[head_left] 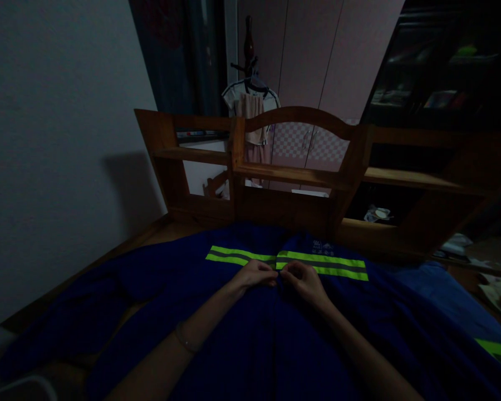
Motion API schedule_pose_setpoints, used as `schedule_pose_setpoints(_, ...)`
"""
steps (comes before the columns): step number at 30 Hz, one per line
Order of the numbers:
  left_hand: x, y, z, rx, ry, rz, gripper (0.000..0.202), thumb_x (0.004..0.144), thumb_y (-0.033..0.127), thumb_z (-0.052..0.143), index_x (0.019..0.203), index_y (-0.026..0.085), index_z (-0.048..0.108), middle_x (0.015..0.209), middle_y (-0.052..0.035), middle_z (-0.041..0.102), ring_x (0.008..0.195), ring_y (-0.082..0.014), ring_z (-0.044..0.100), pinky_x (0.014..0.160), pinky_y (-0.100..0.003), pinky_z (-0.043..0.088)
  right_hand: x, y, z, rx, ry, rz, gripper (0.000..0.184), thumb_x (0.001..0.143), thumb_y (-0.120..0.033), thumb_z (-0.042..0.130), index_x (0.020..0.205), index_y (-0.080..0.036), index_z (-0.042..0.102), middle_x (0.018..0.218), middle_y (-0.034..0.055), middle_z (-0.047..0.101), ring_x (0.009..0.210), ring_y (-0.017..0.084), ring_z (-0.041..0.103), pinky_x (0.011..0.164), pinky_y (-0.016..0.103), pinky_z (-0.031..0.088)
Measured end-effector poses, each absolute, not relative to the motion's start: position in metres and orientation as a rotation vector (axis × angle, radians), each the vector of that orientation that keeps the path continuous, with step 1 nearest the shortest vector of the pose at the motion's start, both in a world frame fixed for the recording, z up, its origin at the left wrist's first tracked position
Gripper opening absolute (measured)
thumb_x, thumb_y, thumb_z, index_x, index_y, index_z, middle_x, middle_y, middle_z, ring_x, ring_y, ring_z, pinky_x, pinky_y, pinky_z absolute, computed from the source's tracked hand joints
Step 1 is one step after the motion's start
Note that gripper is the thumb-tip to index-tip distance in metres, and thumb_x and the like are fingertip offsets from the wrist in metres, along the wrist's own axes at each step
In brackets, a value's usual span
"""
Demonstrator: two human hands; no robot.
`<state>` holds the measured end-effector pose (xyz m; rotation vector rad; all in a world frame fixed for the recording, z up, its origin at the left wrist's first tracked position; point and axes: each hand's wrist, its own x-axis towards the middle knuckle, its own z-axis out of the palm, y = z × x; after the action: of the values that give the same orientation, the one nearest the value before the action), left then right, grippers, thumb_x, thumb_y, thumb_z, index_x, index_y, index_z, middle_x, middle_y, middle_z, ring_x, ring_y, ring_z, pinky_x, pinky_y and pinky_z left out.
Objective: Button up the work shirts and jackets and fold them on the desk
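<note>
A dark blue work jacket [242, 328] with yellow-green reflective stripes [317, 264] lies spread flat on a wooden surface. Both of my hands meet at the jacket's centre front, just below the stripes. My left hand [256, 274] has its fingers curled and pinches the left edge of the front opening. My right hand [303, 278] is curled the same way on the right edge. The fingertips touch at the seam; what small part they grip there is too dark to make out. A thin bracelet sits on my left wrist.
A wooden shelf frame [292, 172] with an arched top stands just behind the jacket. A white wall is on the left. Clothes hang on a stand [253, 106] before pink cupboard doors. Dark shelves are at the right, and papers [499, 289] lie at the right edge.
</note>
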<state>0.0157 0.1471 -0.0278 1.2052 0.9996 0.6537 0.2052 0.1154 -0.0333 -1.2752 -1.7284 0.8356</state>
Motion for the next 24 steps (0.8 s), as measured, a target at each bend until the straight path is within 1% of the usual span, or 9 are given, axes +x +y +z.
schedule_pose_setpoints(3,0.020,0.146,-0.029,1.174,1.027,0.684,0.031,0.056,0.034,0.080,0.067,0.009,0.066,0.060,-0.0035,0.066,0.054,-0.0106,0.060,0.059,-0.022,0.047,0.204,0.116,-0.031,-1.263,-1.686,0.868,0.023,0.079,-0.039,0.060,0.080,-0.016,0.064,0.072,0.0027,0.066,0.065,0.016,0.061,0.059,0.024,0.044)
schedule_pose_setpoints(8,0.024,0.143,-0.030,1.196,1.052,0.741,0.026,0.060,0.031,0.078,0.069,0.010,0.065,0.060,-0.0029,0.064,0.052,-0.0093,0.058,0.056,-0.021,0.046,0.201,0.119,-0.027,-1.212,-1.445,1.142,0.027,0.071,-0.041,0.067,0.074,-0.014,0.064,0.063,0.0021,0.063,0.059,0.014,0.058,0.059,0.025,0.045)
schedule_pose_setpoints(13,0.024,0.138,-0.025,1.332,0.980,0.813,0.032,0.065,0.037,0.076,0.080,0.011,0.065,0.067,-0.0041,0.065,0.055,-0.0113,0.059,0.054,-0.022,0.047,0.205,0.123,-0.024,-1.227,-1.369,1.265,0.035,0.065,-0.046,0.070,0.076,-0.012,0.065,0.063,0.0022,0.062,0.057,0.012,0.056,0.056,0.024,0.043)
schedule_pose_setpoints(17,0.027,0.135,-0.027,1.472,0.990,0.873,0.036,0.064,0.039,0.076,0.082,0.011,0.062,0.072,-0.0031,0.064,0.056,-0.0121,0.058,0.051,-0.022,0.045,0.209,0.123,-0.023,-1.227,-1.348,1.296,0.037,0.064,-0.047,0.070,0.074,-0.012,0.066,0.056,-0.0004,0.058,0.050,0.009,0.051,0.053,0.023,0.040)
schedule_pose_setpoints(20,0.030,0.133,-0.030,1.623,1.030,0.928,0.029,0.070,0.036,0.070,0.082,0.012,0.061,0.071,-0.0019,0.062,0.059,-0.0125,0.059,0.051,-0.021,0.042,0.209,0.123,-0.024,-1.250,-1.325,1.286,0.036,0.062,-0.046,0.072,0.074,-0.013,0.067,0.052,-0.0013,0.056,0.046,0.008,0.047,0.049,0.022,0.037)
schedule_pose_setpoints(24,0.030,0.128,-0.027,1.952,1.096,1.022,0.010,0.076,0.025,0.061,0.079,0.015,0.062,0.074,-0.0005,0.062,0.065,-0.0117,0.058,0.058,-0.021,0.041,0.208,0.123,-0.024,-1.265,-1.304,1.286,0.033,0.062,-0.044,0.073,0.071,-0.013,0.066,0.052,-0.0008,0.057,0.046,0.008,0.048,0.048,0.022,0.036)
